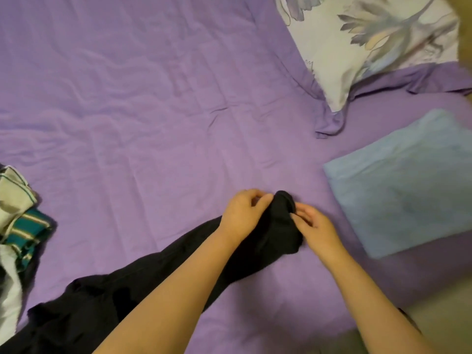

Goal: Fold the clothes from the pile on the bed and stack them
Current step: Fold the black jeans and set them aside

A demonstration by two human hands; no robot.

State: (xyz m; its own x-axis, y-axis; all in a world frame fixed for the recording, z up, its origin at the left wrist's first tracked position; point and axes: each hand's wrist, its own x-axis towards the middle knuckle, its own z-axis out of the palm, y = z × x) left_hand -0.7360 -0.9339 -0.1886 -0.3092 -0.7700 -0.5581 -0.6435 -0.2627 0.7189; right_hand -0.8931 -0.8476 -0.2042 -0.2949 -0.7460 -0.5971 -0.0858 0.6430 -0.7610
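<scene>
A long black garment (pixel 107 297) lies stretched across the purple bed sheet (pixel 143 103) from the lower left to the middle. My left hand (pixel 242 213) grips its far end from the left, fingers curled on the cloth. My right hand (pixel 313 226) pinches the same end from the right. A folded light-blue garment (pixel 403 185) lies flat at the right. The pile of unfolded clothes (pixel 18 215), with white and green-striped pieces, sits at the left edge.
A floral pillow (pixel 367 44) lies at the top right, next to a turned-back purple cover. The bed's near edge and a beige floor (pixel 439 310) show at the bottom right.
</scene>
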